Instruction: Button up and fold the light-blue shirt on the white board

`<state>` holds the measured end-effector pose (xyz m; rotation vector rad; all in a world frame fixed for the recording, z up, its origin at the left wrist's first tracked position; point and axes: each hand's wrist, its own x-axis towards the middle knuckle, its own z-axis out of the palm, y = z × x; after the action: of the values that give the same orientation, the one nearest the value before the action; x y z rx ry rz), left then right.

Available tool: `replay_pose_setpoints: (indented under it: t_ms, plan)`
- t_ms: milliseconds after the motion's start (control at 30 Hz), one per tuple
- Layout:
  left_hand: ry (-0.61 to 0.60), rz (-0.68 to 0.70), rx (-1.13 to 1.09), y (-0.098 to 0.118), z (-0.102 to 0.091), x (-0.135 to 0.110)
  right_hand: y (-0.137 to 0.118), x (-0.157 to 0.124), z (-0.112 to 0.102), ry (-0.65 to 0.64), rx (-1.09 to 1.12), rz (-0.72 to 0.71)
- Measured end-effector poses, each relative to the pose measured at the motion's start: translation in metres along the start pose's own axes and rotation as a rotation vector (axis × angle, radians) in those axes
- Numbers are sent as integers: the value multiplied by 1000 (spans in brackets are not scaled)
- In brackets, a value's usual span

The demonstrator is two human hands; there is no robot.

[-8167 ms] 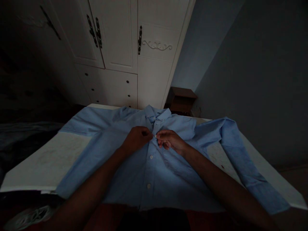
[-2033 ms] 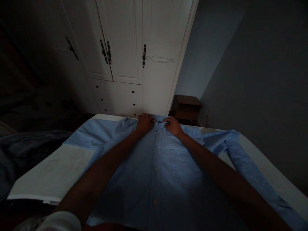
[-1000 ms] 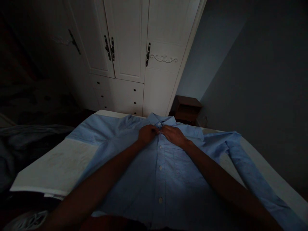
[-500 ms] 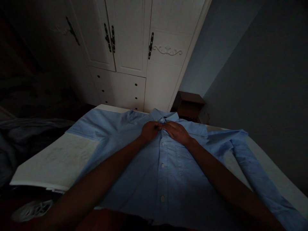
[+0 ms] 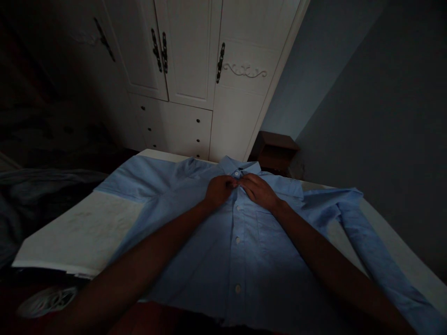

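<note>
A light blue button-up shirt [image 5: 195,232] lies front up, its collar [image 5: 244,165] at the far side and its sleeves spread to both sides. Just below the collar, my left hand [image 5: 220,190] pinches the edge of the button placket with curled fingers. My right hand [image 5: 259,190] meets it there, its fingertips closed on the same edge and its other fingers lying over the cloth. Whatever sits between the fingertips is hidden. A white collar button [image 5: 237,174] shows just beyond the hands. Several more buttons run down the placket [image 5: 237,260] toward me.
The shirt rests on a white-topped table [image 5: 80,228]. Beyond it stands a white wardrobe [image 5: 188,60] with dark handles and drawers. A brown wooden cabinet [image 5: 279,139] is at the back right. Dark cloth [image 5: 45,190] lies at the left, and a shoe [image 5: 47,301] shows at lower left.
Both hands stay at the placket below the collar, with only slight finger movement. The whole view has shifted a little.
</note>
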<state>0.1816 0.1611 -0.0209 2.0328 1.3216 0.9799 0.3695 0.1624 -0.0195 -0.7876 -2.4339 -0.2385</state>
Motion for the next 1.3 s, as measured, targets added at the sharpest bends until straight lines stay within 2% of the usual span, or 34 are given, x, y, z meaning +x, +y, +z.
replay_pose_setpoints:
  t_ms: [167, 433, 700, 900, 1167, 1300]
  plan:
    - [14, 27, -37, 1, -1, -2, 0, 0, 0, 11, 52, 0]
    - [-6, -34, -79, 3, -2, -3, -1, -1, 0, -14, 6, 21]
    - [-95, -23, -48, 12, -6, -9, 2, -4, 1, -25, 2, 7]
    - [-11, -81, 50, 14, 1, -10, 3, -3, 2, -18, 10, 4]
    - [-9, -59, 112, 12, 5, -8, 4, -1, 5, 70, 276, 45]
    - [-24, -49, 171, 12, 6, -7, 5, -1, 6, 70, 313, 67]
